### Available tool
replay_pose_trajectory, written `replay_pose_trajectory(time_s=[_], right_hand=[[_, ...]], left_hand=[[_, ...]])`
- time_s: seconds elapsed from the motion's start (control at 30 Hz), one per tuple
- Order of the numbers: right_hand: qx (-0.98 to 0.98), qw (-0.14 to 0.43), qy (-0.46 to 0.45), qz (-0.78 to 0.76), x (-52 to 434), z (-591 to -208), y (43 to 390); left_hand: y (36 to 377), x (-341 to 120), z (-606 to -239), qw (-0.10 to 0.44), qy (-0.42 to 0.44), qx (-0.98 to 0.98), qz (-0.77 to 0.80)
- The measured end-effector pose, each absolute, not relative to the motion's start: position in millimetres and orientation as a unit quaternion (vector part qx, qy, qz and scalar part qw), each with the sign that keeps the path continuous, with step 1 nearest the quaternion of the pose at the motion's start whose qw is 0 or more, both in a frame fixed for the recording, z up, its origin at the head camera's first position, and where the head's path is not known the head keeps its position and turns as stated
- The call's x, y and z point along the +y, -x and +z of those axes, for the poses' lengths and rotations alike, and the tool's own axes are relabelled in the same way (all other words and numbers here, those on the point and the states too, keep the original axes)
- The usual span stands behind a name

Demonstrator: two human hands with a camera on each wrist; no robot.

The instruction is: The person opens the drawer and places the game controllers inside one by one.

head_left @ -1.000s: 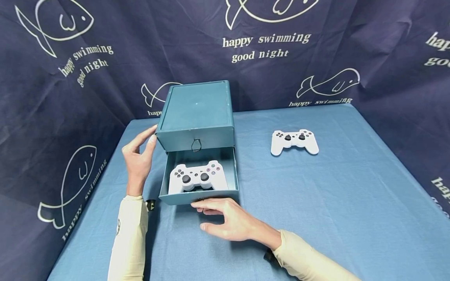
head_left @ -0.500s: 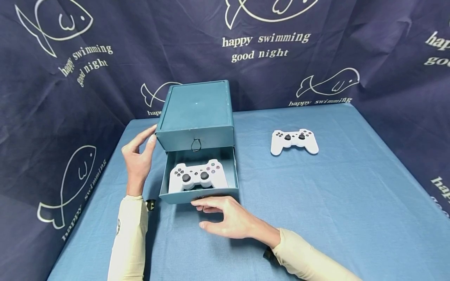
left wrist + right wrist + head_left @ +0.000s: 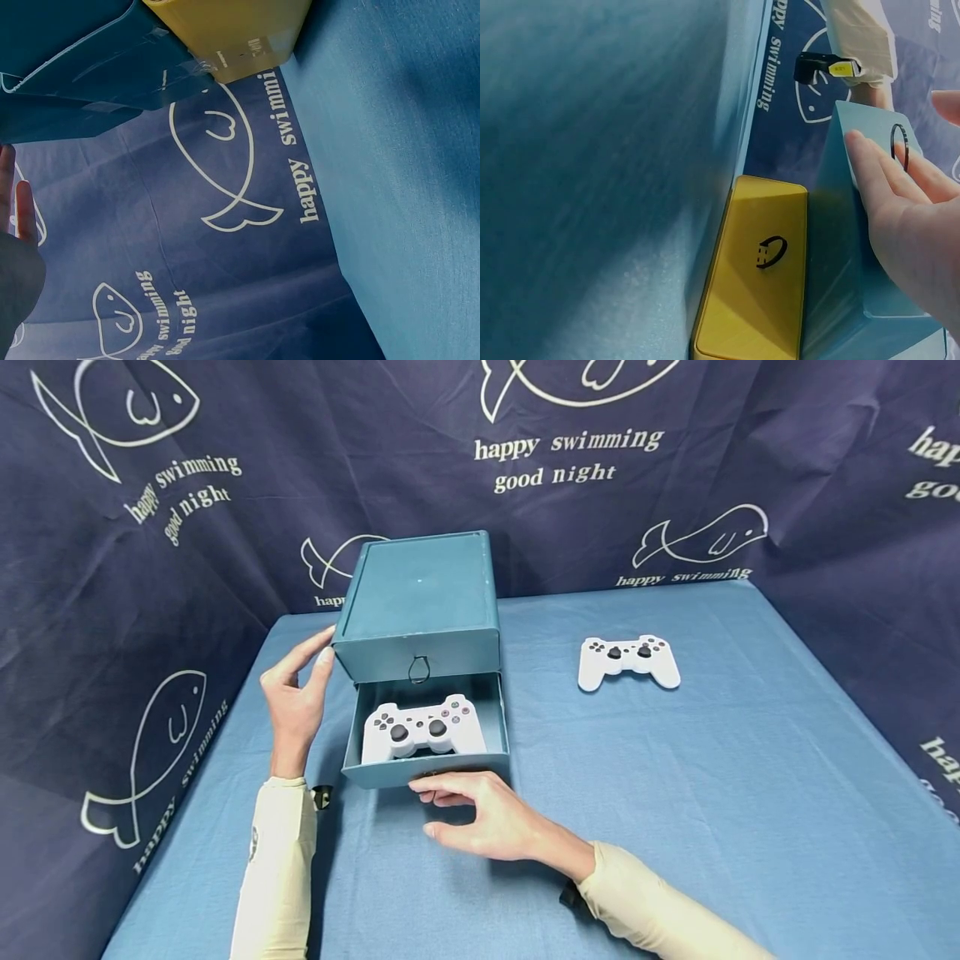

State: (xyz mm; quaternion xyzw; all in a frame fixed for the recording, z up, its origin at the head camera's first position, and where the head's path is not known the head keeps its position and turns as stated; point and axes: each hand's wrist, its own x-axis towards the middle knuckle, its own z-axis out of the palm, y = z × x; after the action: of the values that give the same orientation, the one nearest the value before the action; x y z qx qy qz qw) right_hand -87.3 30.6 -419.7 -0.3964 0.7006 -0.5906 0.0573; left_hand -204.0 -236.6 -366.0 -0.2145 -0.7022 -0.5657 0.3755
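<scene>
Pushing drawer point(image 3: 425, 770) home called for square, even pressure. Drawer stood half out of teal box point(image 3: 420, 597), white controller point(image 3: 422, 730) inside. Right hand point(image 3: 480, 814), fingers flat on drawer front, gripped nothing. Left hand point(image 3: 296, 697), fingers straight, steadied box's left side. Second controller point(image 3: 628, 662) lay well right of box.

Matt teal box point(image 3: 420, 593), glossy white plastic controller point(image 3: 422, 729), blue cloth over the worktop point(image 3: 675, 777).

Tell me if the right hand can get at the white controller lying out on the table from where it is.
Probably yes. The right hand rests against the open drawer front, holding nothing, and only bare blue tablecloth lies between it and the white controller further back to its right.
</scene>
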Motion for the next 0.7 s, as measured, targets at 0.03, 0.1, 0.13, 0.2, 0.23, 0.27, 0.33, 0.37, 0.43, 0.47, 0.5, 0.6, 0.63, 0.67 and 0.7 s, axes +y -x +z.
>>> replay_pose_trajectory(time_s=[0.03,0.1,0.13,0.2,0.23,0.27,0.33,0.37,0.43,0.47,0.5,0.6,0.63,0.67,0.7], right_hand=[[0.701,0.056,0.396,-0.59,30.7,-419.4,87.9],[0.701,0.056,0.394,-0.592,30.6,-419.1,88.8],[0.701,0.055,0.394,-0.592,30.6,-419.0,89.2],[0.7,0.056,0.391,-0.595,30.4,-419.0,89.8],[0.7,0.056,0.389,-0.596,30.3,-419.1,90.1],[0.7,0.056,0.387,-0.597,30.2,-419.0,90.4],[0.7,0.055,0.384,-0.599,29.9,-418.8,91.0],[0.7,0.054,0.382,-0.601,29.8,-418.8,91.4],[0.701,0.053,0.38,-0.602,29.4,-418.2,92.3],[0.701,0.054,0.378,-0.603,29.2,-417.9,92.8],[0.702,0.054,0.377,-0.602,28.7,-418.0,93.6],[0.703,0.056,0.372,-0.603,27.7,-417.5,95.8],[0.704,0.057,0.371,-0.603,27.3,-417.2,96.4],[0.705,0.057,0.369,-0.603,27.1,-417.1,97.2],[0.706,0.057,0.368,-0.602,27.0,-417.0,97.9]], left_hand=[[204.0,-236.7,-366.1,0.376,0.214,-0.703,-0.565],[203.9,-236.7,-366.2,0.376,0.213,-0.703,-0.565],[203.8,-236.7,-366.2,0.376,0.213,-0.703,-0.565],[203.8,-236.7,-366.3,0.376,0.213,-0.702,-0.566],[203.8,-236.6,-366.4,0.376,0.213,-0.702,-0.566],[203.8,-236.4,-366.4,0.376,0.213,-0.701,-0.567],[204.0,-236.1,-366.6,0.376,0.213,-0.701,-0.568],[204.0,-236.0,-366.6,0.376,0.213,-0.701,-0.568],[204.1,-235.9,-366.7,0.376,0.212,-0.7,-0.568],[204.0,-235.8,-366.6,0.377,0.211,-0.701,-0.568],[204.0,-235.7,-366.6,0.377,0.211,-0.701,-0.568],[203.9,-235.7,-366.4,0.377,0.208,-0.701,-0.568],[203.8,-235.7,-366.4,0.377,0.207,-0.701,-0.568],[203.7,-235.8,-366.4,0.377,0.207,-0.701,-0.568],[203.8,-236.0,-366.4,0.377,0.206,-0.701,-0.569]])
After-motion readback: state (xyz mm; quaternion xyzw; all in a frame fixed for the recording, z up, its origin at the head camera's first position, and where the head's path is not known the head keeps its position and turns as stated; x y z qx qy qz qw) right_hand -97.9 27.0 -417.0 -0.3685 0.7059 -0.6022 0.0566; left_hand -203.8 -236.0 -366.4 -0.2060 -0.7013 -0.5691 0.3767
